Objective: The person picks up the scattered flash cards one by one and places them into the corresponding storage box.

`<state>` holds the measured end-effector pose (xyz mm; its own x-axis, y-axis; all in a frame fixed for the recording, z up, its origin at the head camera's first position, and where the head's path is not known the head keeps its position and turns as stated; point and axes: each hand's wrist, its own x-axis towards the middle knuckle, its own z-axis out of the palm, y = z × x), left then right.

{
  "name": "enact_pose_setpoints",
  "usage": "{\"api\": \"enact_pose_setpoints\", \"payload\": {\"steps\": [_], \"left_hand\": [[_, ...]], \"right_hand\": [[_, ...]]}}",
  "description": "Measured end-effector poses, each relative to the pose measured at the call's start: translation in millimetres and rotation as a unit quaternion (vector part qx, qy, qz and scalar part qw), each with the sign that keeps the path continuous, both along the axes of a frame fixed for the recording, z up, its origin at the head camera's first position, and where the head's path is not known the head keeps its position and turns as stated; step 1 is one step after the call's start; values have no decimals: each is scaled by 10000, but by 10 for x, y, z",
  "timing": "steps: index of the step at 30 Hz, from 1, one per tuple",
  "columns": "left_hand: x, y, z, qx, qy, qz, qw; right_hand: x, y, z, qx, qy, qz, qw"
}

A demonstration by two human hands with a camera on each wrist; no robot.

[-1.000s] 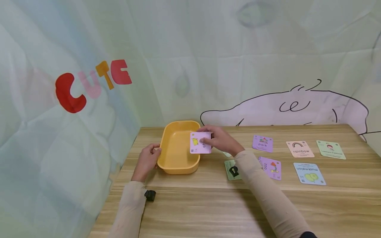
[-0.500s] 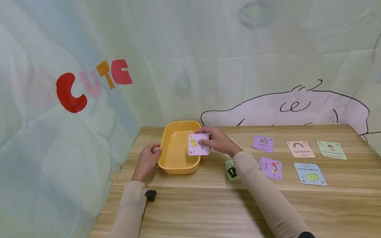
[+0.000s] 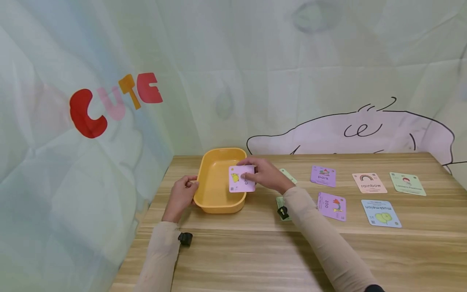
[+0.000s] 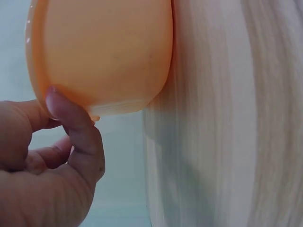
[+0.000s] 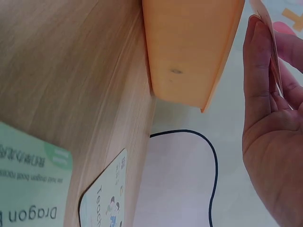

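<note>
Card point(image 3: 238, 185) held over the tray's point(image 3: 215, 187) right side

The right hand point(image 3: 268, 174) clamps it near one edge (leaving its picture showing); the left hand point(image 3: 181, 196) grips the tray, presumably to steady it.

Left fingers point(image 4: 86, 137) pinch orange tray point(image 4: 109, 52) by rim point(image 4: 35, 64); wood-grain tabletop point(image 4: 218, 123) at right, pale backdrop point(image 4: 118, 175) behind.

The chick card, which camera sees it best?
The head view: there the chick card shows its printed front, though the right hand covers part. The right wrist view shows it nearly edge-on; the left wrist view doesn't show it.
</note>
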<state>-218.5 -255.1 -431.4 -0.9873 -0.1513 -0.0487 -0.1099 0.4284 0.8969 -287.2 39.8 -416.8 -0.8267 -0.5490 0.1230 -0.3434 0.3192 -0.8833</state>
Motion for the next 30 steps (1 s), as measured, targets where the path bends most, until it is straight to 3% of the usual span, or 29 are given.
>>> {"api": "enact_pose_setpoints", "payload": {"steps": [11,30], "left_hand": [[2,-23,3,185,56,-28,9998],[6,-43,-1,329,58,-108,9994]], "right_hand": [[12,-80,-6,-36,-91,71,9999],[20,-236,-5,344,-78,-80,9993]]}}
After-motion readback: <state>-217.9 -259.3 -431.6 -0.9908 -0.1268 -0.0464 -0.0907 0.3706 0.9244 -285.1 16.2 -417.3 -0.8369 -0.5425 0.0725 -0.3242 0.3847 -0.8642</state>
